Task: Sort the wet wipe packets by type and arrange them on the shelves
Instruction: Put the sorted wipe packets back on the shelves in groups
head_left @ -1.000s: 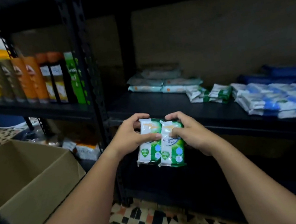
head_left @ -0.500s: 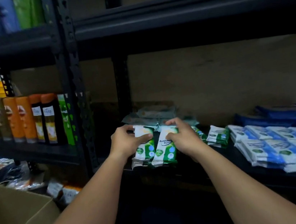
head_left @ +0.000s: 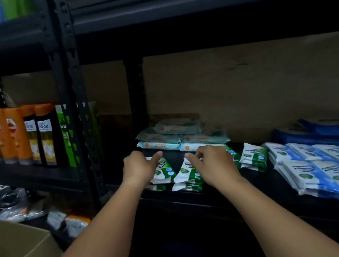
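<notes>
While a second ago both hands carried the two green packets in mid-air in front of the shelf, now down on the shelf board [head_left: 247, 185] and parked. Left hand [head_left: 137, 168] resting against the left green packet [head_left: 161, 172], thumb stretched over its top edge, other fingers hidden behind the knuckles, so cannot tell whether gripping or just steadying. Right hand [head_left: 213, 164] on the right green packet [head_left: 188, 173], forefinger poking at its top corner, rest of the fingers curled loosely over it; looks more like nudging than clamping. Hands a little apart, a dark gap of shelf between the two packets. More green packets peeking out underneath, so landing on top of a stack already begun. Same kind just beside to the right: another green stack [head_left: 254, 157]. Pale orange-dotted packs [head_left: 178, 135] piled behind, blue packets [head_left: 320, 164] spread further right, well apart. Meaning for the job: green pair delivered to the green zone, sorting by type holding up. Probably only a squaring-up left before letting go. Open cardboard box [head_left: 15, 254] waiting at lower left, contents out of sight.
</notes>
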The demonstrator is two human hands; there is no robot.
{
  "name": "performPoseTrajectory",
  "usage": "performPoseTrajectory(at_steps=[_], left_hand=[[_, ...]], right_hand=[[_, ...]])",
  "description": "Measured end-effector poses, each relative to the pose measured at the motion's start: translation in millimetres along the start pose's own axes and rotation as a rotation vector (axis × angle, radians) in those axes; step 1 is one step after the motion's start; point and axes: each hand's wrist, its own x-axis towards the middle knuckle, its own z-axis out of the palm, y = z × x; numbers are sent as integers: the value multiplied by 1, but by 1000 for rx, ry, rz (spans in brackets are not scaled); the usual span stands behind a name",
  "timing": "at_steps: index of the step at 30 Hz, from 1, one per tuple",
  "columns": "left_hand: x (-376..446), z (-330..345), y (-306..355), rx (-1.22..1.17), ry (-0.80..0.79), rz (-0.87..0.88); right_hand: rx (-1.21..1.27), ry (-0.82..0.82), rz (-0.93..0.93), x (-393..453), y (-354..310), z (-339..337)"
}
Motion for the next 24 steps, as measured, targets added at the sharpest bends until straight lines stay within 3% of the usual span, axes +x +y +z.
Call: performPoseTrajectory(at_steps=[4, 14, 17, 22, 24], left_hand=[[0, -4, -5, -67, -40, 19], [1, -11, -23, -278, -112, 1], [-7, -19, -18, -274, -79, 143], [-46, -38, -25, -3, -53, 521], [-52, -38, -34, 54, -63, 584]], right_hand=[[83, -17, -49, -26, -2, -3], [-121, -87, -183, -57, -11, 9], [-145, -86, -180, -56, -11, 11], [-176, -79, -165, -49, -7, 14], [-191, -74, -158, -45, -7, 16]])
